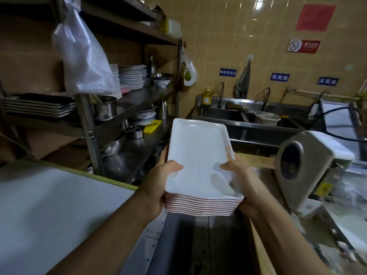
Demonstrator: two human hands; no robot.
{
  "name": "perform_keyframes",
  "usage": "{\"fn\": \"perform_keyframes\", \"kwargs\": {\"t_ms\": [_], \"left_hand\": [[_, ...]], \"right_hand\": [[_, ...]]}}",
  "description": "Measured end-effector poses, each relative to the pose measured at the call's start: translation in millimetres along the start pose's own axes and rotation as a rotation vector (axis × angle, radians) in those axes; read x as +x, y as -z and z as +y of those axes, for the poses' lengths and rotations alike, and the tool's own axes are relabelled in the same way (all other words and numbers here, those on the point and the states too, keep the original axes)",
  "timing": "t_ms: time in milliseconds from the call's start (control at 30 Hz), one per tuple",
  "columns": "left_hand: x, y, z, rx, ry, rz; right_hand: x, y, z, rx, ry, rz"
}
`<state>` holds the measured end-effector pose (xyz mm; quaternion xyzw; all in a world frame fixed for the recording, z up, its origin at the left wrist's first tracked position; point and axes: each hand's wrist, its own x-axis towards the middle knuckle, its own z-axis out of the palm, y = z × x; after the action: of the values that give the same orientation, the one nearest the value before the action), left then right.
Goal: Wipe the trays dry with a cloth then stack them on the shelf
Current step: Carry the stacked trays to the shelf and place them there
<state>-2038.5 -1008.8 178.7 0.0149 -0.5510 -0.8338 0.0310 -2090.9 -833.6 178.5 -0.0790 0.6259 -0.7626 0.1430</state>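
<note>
Stage: wiping judged done, shelving left | stack of trays (pixel 198 165) held in air, left hand (pixel 156 187) and right hand (pixel 246 185) gripping its sides, white cloth (pixel 228 175) pinched under right thumb | shelf (pixel 127 100) well apart, not yet reached.

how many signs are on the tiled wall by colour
blue signs: 3, at and
plain red sheet: 1
red and white no-smoking style sign: 1
total: 5
</note>
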Motion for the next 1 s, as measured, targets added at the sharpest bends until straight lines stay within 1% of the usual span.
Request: {"fn": "perform_keyframes", "kwargs": {"t_ms": [133, 300, 367, 500, 700, 833, 1000], "left_hand": [[76.3, 20.1, -2.4, 0.003, -0.019, 0.005], [176.9, 45.2, 15.5, 0.008, -0.037, -0.005], [213.8, 53.7, 25.1, 0.019, -0.040, 0.017], [275.8, 70.4, 41.0, -0.013, -0.011, 0.047], [368.5, 95.8, 48.0, 0.047, -0.057, 0.192], [437.5, 104.9, 49.4, 0.028, -0.099, 0.240], [521.0, 108.9, 60.4, 0.049, -0.174, 0.350]], "right_hand": [[79.9, 2.3, 2.7, 0.002, -0.006, -0.020], [182.8, -5.8, -14.2, 0.022, -0.018, -0.047], [221.9, -8.2, -21.2, 0.031, -0.003, -0.046], [295.6, -13.8, -31.1, 0.058, 0.005, -0.103], [411.0, -19.7, -30.5, 0.064, -0.024, -0.229], [493.9, -16.6, -37.1, 0.047, -0.036, -0.260], [593.5, -11.9, -57.0, 0.079, -0.069, -0.400]]}}
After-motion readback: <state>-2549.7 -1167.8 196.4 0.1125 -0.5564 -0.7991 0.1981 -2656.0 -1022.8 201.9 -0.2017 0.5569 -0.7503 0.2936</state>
